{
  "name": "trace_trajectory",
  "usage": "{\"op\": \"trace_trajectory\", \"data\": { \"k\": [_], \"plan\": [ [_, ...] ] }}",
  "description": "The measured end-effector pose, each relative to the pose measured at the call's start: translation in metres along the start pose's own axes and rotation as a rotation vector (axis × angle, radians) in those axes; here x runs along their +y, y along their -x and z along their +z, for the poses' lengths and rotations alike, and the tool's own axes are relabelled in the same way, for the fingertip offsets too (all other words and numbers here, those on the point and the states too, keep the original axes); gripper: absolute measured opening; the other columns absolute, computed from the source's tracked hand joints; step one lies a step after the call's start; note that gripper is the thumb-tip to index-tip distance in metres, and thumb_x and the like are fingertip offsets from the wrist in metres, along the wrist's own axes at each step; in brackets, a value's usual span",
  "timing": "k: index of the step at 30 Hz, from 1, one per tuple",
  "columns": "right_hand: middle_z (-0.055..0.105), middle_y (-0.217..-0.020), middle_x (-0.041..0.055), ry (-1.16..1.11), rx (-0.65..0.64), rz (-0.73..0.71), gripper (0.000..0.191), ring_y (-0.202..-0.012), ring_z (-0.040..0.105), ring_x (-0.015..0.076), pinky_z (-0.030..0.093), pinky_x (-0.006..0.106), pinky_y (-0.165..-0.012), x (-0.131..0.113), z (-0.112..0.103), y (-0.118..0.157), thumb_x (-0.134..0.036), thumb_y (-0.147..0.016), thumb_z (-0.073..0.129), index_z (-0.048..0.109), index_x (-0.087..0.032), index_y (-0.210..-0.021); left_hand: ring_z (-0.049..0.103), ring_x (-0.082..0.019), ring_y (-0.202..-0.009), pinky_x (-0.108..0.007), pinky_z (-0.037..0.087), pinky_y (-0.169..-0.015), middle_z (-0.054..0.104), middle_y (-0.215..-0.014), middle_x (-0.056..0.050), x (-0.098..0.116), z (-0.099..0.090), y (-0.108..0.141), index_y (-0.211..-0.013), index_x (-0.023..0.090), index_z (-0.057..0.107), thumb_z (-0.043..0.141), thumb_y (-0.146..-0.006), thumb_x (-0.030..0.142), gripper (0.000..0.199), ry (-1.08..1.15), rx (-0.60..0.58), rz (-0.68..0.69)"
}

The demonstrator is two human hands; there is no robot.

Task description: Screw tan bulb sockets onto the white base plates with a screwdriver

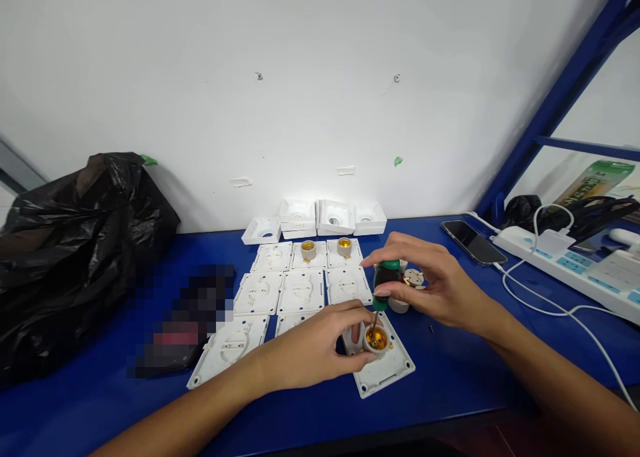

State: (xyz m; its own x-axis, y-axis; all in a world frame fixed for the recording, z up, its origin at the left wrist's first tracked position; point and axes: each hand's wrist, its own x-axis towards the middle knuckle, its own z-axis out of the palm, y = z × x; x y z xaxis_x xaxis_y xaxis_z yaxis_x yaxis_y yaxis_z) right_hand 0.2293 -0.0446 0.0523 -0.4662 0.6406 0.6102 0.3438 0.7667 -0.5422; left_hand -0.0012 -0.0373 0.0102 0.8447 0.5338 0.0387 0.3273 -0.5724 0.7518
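My right hand [420,280] grips the green and black handle of a screwdriver [387,280], whose tip points down into a round lamp socket [377,340] with a golden inside. That socket sits on a square white plate [387,374] near the table's front edge. The fingers and thumb of my left hand [340,340] are closed around the socket's left side. Behind and left of it lie rows of white plates [301,292]; two in the back row bear sockets [309,250]. More round socket pieces [414,278] are partly hidden behind my right hand.
White square covers [336,216] are stacked against the wall. A black plastic bag [75,244] fills the left side, beside a partly pixelated dark object [185,337]. On the right are a phone [474,242], a power strip [575,267], white cables and a small screw [431,329].
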Motion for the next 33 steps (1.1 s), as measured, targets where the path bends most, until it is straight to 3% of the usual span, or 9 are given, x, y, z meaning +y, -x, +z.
{"op": "trace_trajectory", "data": {
  "k": [9, 14, 17, 20, 22, 24, 29, 33],
  "plan": [
    [0.062, -0.078, -0.0017, 0.11, 0.203, -0.105, 0.017, -0.064, 0.049, 0.0128, 0.041, 0.028, -0.055, 0.003, 0.015, 0.002, -0.023, -0.091, 0.075, 0.068, -0.024, -0.106, 0.061, -0.02, -0.086, -0.031, 0.05, -0.081, 0.065, -0.095, -0.002, 0.001, 0.0, -0.001, -0.112, 0.022, 0.066, 0.068, -0.094, 0.03, 0.021, -0.002, 0.011, 0.011],
    [0.069, -0.089, 0.0014, 0.098, 0.17, -0.179, 0.035, -0.068, 0.056, 0.0146, 0.047, 0.031, -0.06, 0.003, 0.025, 0.008, -0.02, -0.095, 0.065, 0.061, -0.024, -0.13, 0.063, -0.022, -0.093, -0.033, 0.051, -0.085, 0.067, -0.104, -0.004, 0.002, 0.0, 0.0, -0.121, 0.023, 0.066, 0.067, -0.095, 0.03, 0.027, -0.025, 0.018, 0.012],
    [0.066, -0.082, -0.0005, 0.086, 0.315, -0.199, 0.03, -0.063, 0.055, 0.013, 0.045, 0.03, -0.057, 0.006, 0.025, 0.012, -0.018, -0.095, 0.062, 0.064, -0.023, -0.125, 0.062, -0.023, -0.1, -0.034, 0.049, -0.09, 0.066, -0.109, -0.005, 0.002, 0.0, 0.001, -0.123, 0.024, 0.065, 0.068, -0.096, 0.032, 0.028, -0.043, 0.018, 0.011],
    [0.059, -0.073, -0.0039, 0.122, 0.493, -0.059, 0.02, -0.054, 0.049, 0.0106, 0.04, 0.028, -0.052, 0.014, 0.015, 0.011, -0.019, -0.097, 0.061, 0.065, -0.024, -0.116, 0.06, -0.021, -0.094, -0.032, 0.048, -0.087, 0.064, -0.1, -0.003, 0.001, 0.002, 0.002, -0.12, 0.026, 0.066, 0.07, -0.095, 0.035, 0.027, -0.062, 0.014, 0.0],
    [0.052, -0.066, -0.0059, 0.204, 0.544, -0.021, 0.009, -0.051, 0.044, 0.0102, 0.038, 0.027, -0.05, 0.021, 0.006, 0.008, -0.021, -0.096, 0.063, 0.065, -0.024, -0.104, 0.059, -0.02, -0.091, -0.031, 0.046, -0.084, 0.062, -0.096, -0.001, -0.001, 0.004, 0.002, -0.119, 0.026, 0.066, 0.071, -0.095, 0.038, 0.027, -0.076, 0.028, -0.012],
    [0.05, -0.063, -0.0071, 0.299, 0.486, -0.033, 0.003, -0.048, 0.041, 0.0088, 0.035, 0.026, -0.048, 0.027, -0.003, 0.006, -0.02, -0.095, 0.063, 0.062, -0.023, -0.096, 0.058, -0.021, -0.092, -0.03, 0.045, -0.083, 0.062, -0.094, -0.001, -0.003, 0.006, 0.003, -0.119, 0.027, 0.066, 0.072, -0.094, 0.041, 0.029, -0.087, 0.044, -0.02],
    [0.057, -0.067, -0.0053, 0.383, 0.135, -0.008, 0.005, -0.049, 0.044, 0.008, 0.037, 0.026, -0.05, 0.036, -0.013, 0.005, -0.022, -0.096, 0.06, 0.058, -0.023, -0.092, 0.057, -0.02, -0.088, -0.03, 0.045, -0.081, 0.058, -0.089, 0.0, -0.006, 0.006, 0.002, -0.116, 0.025, 0.067, 0.074, -0.093, 0.043, 0.03, -0.077, 0.037, 0.002],
    [0.054, -0.063, -0.0059, 0.413, 0.041, 0.012, 0.004, -0.049, 0.043, 0.0097, 0.036, 0.028, -0.051, 0.036, -0.016, 0.006, -0.024, -0.096, 0.058, 0.057, -0.023, -0.093, 0.057, -0.017, -0.082, -0.03, 0.047, -0.08, 0.058, -0.09, 0.0, -0.006, 0.005, 0.0, -0.116, 0.023, 0.067, 0.076, -0.092, 0.044, 0.032, -0.064, 0.04, 0.025]
  ]
}}
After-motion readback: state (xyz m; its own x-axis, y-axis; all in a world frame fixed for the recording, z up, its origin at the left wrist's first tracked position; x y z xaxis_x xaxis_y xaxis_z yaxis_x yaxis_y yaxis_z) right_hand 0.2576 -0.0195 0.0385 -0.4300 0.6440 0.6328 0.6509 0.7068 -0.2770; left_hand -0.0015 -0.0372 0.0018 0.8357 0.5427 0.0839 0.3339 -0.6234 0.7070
